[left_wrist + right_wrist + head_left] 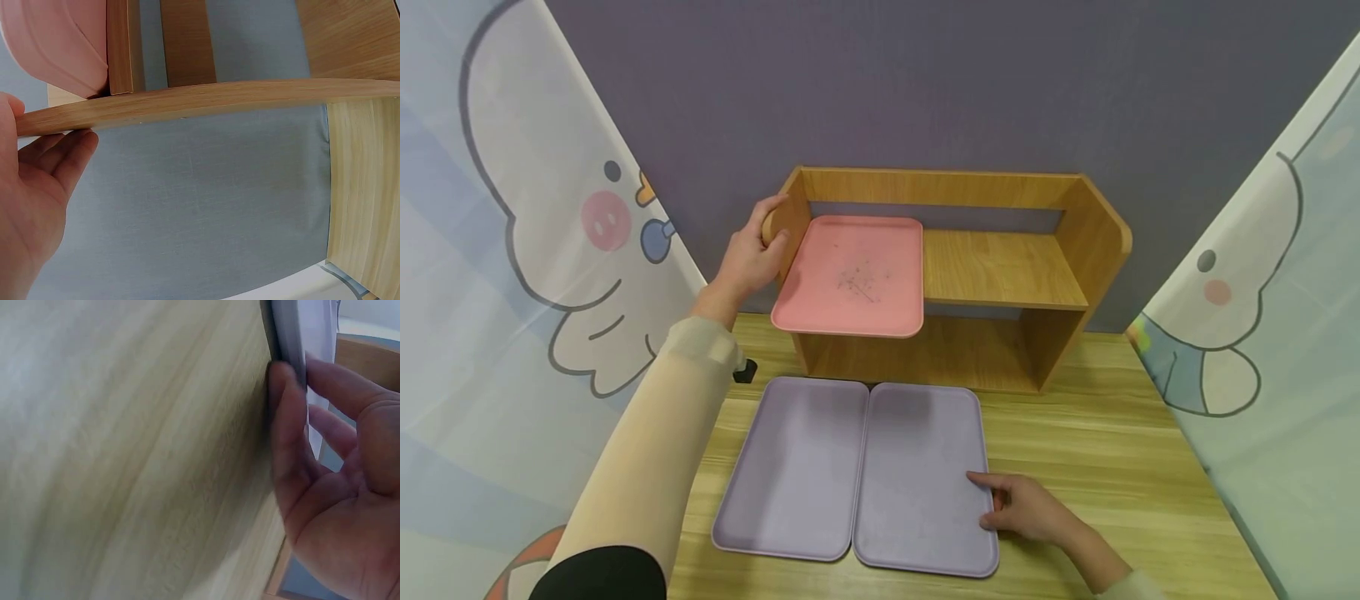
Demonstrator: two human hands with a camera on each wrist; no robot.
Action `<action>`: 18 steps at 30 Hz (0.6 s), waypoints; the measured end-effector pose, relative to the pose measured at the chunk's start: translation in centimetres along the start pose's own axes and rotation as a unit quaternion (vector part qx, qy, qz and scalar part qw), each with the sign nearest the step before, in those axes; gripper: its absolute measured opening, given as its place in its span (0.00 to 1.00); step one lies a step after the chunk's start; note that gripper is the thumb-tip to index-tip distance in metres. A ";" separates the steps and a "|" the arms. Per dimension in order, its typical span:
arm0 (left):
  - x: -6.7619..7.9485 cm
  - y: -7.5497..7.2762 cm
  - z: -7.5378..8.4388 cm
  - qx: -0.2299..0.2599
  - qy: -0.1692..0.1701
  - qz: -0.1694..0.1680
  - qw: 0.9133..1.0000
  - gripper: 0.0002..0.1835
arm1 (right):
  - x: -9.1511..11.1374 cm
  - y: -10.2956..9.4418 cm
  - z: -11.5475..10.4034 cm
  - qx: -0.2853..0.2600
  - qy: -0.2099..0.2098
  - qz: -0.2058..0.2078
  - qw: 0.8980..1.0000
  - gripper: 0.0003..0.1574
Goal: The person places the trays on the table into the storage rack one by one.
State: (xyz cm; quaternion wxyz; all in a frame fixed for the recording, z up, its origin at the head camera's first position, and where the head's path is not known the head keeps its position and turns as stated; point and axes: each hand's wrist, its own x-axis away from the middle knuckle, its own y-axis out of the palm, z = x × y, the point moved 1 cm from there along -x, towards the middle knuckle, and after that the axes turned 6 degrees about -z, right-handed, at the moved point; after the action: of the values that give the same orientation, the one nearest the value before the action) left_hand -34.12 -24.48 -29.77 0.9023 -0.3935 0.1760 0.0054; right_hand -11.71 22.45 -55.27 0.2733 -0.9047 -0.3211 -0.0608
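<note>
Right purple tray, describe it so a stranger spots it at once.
Start at the two-tier wooden shelf on the wood-grain tabletop. In front of it, the right purple tray sits beside the left purple tray. It alone has the person's right hand pinching its outer edge.

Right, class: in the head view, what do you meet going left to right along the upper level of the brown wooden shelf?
Left hand → pink rectangular tray → flat brown wooden upper board, where uncovered → upright brown wooden right side panel.
</note>
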 end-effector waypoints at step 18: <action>0.0 0.1 -0.2 -0.004 0.002 0.004 1.000 0.31 | 0.5 0.1 0.6 -0.137 -0.026 -0.054 0.989 0.42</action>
State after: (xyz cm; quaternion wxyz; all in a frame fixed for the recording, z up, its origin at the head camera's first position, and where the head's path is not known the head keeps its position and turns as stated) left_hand -34.25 -24.55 -29.99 0.9002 -0.3966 0.1796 0.0085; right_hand -11.23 22.95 -55.67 0.1346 -0.9162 -0.3653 -0.0952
